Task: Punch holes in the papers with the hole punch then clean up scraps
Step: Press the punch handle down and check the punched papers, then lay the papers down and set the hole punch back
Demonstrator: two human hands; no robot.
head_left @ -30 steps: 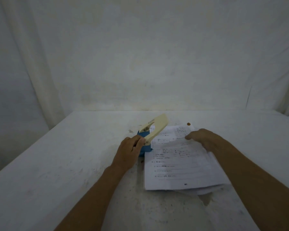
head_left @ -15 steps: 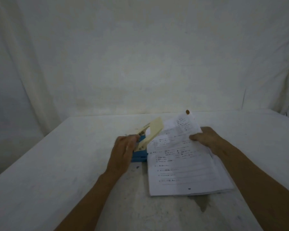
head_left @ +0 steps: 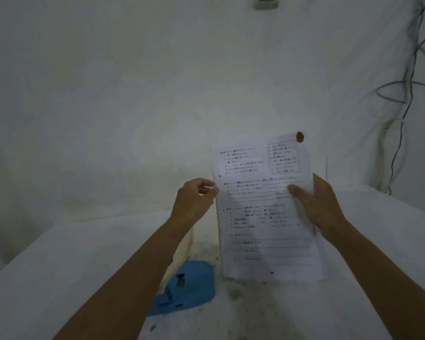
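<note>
Now the right hand [head_left: 322, 207] grips the papers [head_left: 268, 212] up above the table [head_left: 59, 278]. The left hand [head_left: 194, 202] pinches their left edge. The blue hole punch [head_left: 189, 288] sits below on the table.

Dim room, white sheet [head_left: 133, 94] draped as backdrop, white-covered table [head_left: 47, 278] w/ smudges, cables [head_left: 407, 77] dangling ~2 o'clock, wall fixture [head_left: 265, 2] at 12.

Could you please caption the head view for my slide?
Both hands lift printed white papers above blue hole punch.
</note>
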